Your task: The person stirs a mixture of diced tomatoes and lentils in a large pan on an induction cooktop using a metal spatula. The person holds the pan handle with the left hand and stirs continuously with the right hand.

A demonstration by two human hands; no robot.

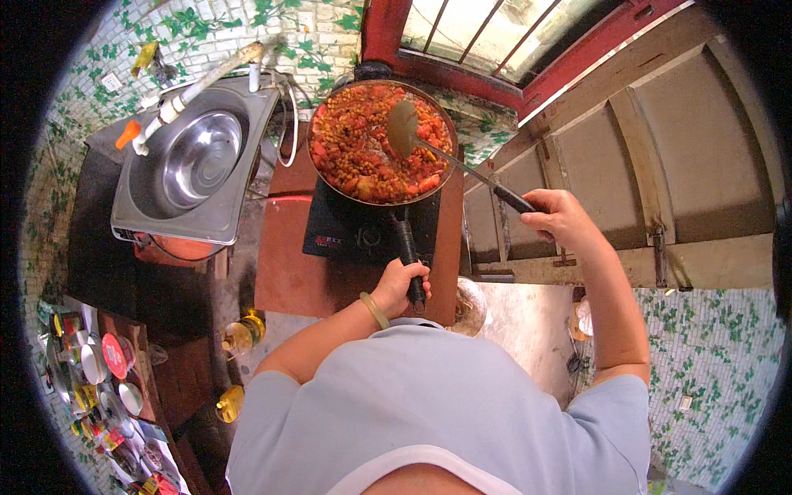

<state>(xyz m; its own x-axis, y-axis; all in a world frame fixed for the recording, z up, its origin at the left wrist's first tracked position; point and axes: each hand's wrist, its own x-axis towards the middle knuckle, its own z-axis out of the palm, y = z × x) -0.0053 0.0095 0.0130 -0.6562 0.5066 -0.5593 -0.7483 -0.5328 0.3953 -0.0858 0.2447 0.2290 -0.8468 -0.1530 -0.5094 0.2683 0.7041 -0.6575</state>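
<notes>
A round frying pan (456, 133) full of red chunks, perhaps tomato, and small brown-yellow pieces in sauce (352, 142) rests on a black induction cooktop (334, 229). My left hand (402, 286), with a pale bangle at its wrist, grips the pan's black handle (406, 241). My right hand (557, 219) is closed round the black handle end of a metal cooking turner (403, 127). The turner's broad head is over the food, right of the pan's middle; whether it touches the food I cannot tell.
Left of the brown table (284, 266) is a steel sink (244, 185) with a plastic pipe tap (179, 105). Yellow oil bottles (244, 334) stand on the floor. Jars and lidded bowls (117, 356) crowd a shelf at lower left. A barred window (476, 31) and wooden panelling (680, 154) lie to the right.
</notes>
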